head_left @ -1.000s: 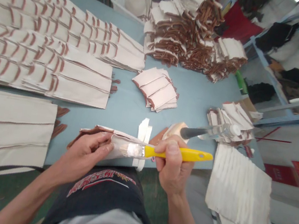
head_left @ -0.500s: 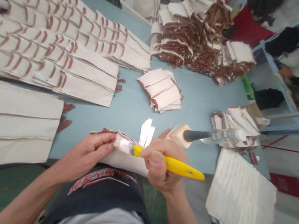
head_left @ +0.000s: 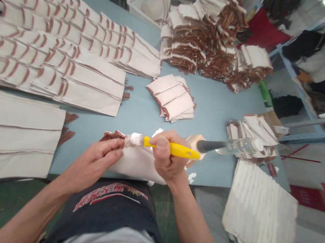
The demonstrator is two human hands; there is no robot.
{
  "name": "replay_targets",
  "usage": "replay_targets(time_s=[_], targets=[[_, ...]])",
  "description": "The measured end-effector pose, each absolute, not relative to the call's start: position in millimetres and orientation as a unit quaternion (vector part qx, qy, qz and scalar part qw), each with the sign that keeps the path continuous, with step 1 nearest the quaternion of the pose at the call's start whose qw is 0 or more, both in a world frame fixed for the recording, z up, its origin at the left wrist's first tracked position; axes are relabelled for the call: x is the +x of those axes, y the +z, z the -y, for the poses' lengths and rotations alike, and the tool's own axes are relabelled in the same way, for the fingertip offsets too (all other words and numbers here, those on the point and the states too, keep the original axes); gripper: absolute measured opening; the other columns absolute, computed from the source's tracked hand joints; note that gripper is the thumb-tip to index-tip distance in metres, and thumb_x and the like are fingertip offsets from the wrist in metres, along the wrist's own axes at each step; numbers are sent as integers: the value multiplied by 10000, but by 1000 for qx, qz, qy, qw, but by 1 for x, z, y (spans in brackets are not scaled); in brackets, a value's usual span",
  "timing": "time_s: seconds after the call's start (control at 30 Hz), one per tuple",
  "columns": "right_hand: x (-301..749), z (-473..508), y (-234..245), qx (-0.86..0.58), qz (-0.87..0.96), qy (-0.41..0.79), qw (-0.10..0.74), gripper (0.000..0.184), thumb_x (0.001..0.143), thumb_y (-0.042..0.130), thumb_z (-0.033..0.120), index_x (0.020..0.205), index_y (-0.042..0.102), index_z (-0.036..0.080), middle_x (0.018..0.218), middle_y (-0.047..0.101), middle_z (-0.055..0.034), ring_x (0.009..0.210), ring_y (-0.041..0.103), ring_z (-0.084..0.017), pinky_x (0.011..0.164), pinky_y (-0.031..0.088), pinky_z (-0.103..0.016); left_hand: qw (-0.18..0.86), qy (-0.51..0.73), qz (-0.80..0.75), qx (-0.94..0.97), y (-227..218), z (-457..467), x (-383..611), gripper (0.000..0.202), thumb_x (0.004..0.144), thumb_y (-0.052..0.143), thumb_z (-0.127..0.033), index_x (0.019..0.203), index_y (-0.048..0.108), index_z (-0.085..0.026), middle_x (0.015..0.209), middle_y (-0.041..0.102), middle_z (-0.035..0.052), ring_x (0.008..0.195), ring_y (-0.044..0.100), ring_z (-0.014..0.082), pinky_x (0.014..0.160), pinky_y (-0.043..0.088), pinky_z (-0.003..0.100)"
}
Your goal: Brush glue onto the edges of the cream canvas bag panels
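My right hand [head_left: 170, 155] is closed round the yellow handle of a paintbrush [head_left: 187, 152], whose bristles are loaded with a white substance. The bristle end lies against the upper edge of a pale panel with brown edging [head_left: 140, 163], at the table's front edge. My left hand [head_left: 94, 164] holds the panel's left part, thumb and fingers closed on it close to the brush tip. Behind my right hand, partly covered by it, stands a pale container [head_left: 195, 140] with a dark-necked clear bottle [head_left: 239, 146] lying or leaning beside it.
A small stack of pale panels [head_left: 172, 97] lies mid-table. Overlapping rows of long panels [head_left: 94, 86] fill the left side. Tall brown-and-white piles [head_left: 190, 39] stand at the back, near a white bin [head_left: 140, 1]. White sheets [head_left: 259, 210] overhang the right edge, by a shelf rack [head_left: 297, 85].
The brush and my right hand have moved up and left, along the panel's upper edge. White strips behind the panel are now mostly hidden by my hand. My left hand keeps its hold.
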State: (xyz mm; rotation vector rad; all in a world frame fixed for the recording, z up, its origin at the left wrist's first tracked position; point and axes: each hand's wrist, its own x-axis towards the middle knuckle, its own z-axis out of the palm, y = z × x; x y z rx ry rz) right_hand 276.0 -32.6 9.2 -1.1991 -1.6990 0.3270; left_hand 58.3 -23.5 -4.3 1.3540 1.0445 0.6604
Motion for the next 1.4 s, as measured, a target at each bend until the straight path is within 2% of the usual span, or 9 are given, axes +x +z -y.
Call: replay_targets(time_s=[0.1,0.3,0.53,0.67,0.8,0.97,1.1,1.23,1.4], targets=[[275,29,4,-478,708,119,505,510,1159,434,489,799,717,264,559,632,22,470,603,-139,542,513,-272,583,302,-472,588,-11,22,56,432,982,691,-597,1049,896,-222,1065,870,100,1011,759,336,915,631,392],[300,35,-8,-362,784,94,495,191,1077,603,275,922,714,281,678,736,20,529,631,-142,569,512,-279,641,307,-482,512,-26,30,52,440,987,722,-561,1193,869,-202,1014,870,88,1041,761,323,905,614,357],[309,40,2,-361,802,36,474,232,1101,561,287,911,693,273,674,725,24,505,569,-127,528,478,-285,664,316,-481,478,-31,30,53,445,1001,715,-531,1267,831,-193,978,858,69,954,753,285,871,602,342],[291,40,11,-363,807,41,463,212,1089,547,231,913,659,271,639,686,35,506,552,-135,535,455,-293,635,310,-491,509,-22,25,60,398,966,724,-540,1128,825,-191,939,829,54,856,725,261,813,608,343],[266,38,11,-353,788,31,503,261,1117,511,222,887,626,266,614,650,37,475,521,-127,522,425,-296,517,309,-499,623,-24,28,67,286,993,647,-444,824,706,-220,802,759,22,725,667,214,659,557,303],[256,51,9,-414,663,155,603,320,1159,489,363,908,665,271,581,606,59,434,509,-119,496,442,-278,271,413,-418,762,-43,39,61,179,1053,561,-142,926,650,-232,769,726,-10,657,671,169,664,533,276],[274,61,18,-514,468,261,670,350,1127,546,450,845,647,269,487,449,108,378,399,-114,483,444,-272,104,417,-343,835,-45,46,56,309,986,532,43,877,571,-244,741,713,13,657,639,191,673,496,317],[284,62,28,-525,416,315,672,346,1082,644,451,802,671,250,459,433,115,375,387,-103,440,392,-235,46,379,-335,862,-40,48,55,349,969,517,52,817,540,-262,711,701,27,638,584,219,641,447,363],[273,60,39,-531,450,320,643,396,1084,654,492,786,678,234,446,442,107,377,413,-96,421,379,-219,29,375,-322,869,-43,47,55,319,969,516,58,928,626,-239,865,791,75,822,681,260,723,494,388]])
